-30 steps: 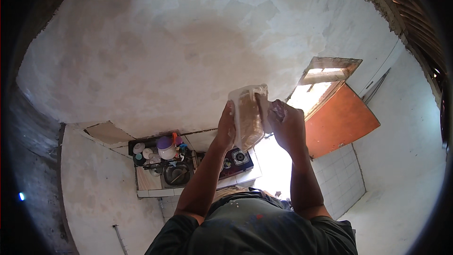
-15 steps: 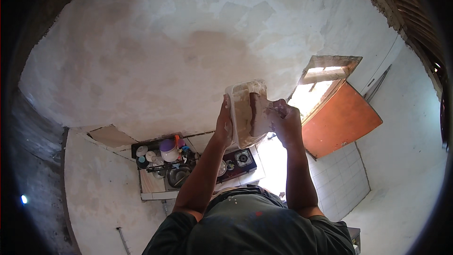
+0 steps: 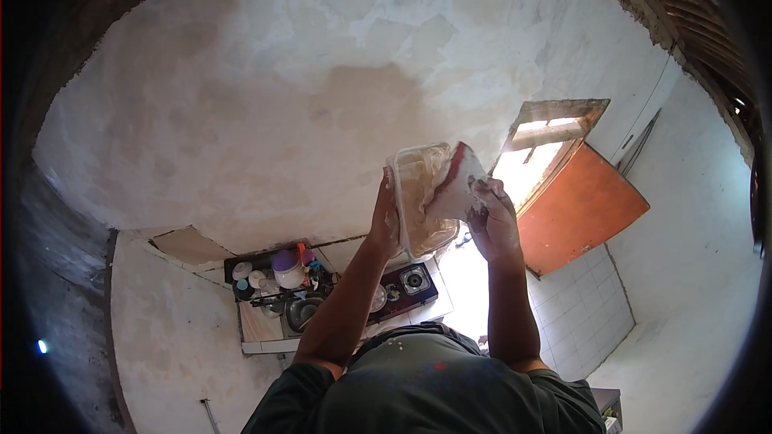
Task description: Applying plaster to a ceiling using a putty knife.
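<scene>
My left hand grips the side of a clear rectangular plastic tub, smeared with pale beige paste inside. My right hand holds a flat, broad spreader with a reddish edge and whitish paste on its face, over the tub's right half. Its fingers are coated in the pale stuff. Both forearms rise from the lower edge.
A patchy plastered wall fills the upper view. Low down are a tiled counter with a sink, dishes and pots, and a gas stove. At right, a bright window has an orange shutter.
The spreader, earlier further down inside the tub, has risen and tilted, its reddish edge now slanting up at the top right. My left hand keeps its hold on the tub.
</scene>
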Action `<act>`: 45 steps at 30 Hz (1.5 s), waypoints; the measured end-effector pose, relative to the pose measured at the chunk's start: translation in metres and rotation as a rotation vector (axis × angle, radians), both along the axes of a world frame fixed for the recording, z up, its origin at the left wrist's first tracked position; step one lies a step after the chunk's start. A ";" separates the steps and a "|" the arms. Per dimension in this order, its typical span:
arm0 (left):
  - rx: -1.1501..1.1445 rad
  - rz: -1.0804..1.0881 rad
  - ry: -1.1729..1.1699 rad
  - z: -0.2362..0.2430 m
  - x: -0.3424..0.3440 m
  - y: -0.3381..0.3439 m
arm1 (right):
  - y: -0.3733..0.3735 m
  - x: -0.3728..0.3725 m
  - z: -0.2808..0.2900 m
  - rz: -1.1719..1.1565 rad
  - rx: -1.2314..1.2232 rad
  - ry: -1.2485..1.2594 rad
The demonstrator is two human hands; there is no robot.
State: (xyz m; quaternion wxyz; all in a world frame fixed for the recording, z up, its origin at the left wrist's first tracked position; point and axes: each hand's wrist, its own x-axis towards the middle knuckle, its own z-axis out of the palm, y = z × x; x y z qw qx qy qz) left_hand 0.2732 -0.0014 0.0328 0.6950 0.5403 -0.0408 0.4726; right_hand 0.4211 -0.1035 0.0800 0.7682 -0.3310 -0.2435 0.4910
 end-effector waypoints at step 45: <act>-0.145 0.380 -0.241 0.046 -0.081 0.114 | 0.375 0.174 0.197 -1.141 -0.199 -0.994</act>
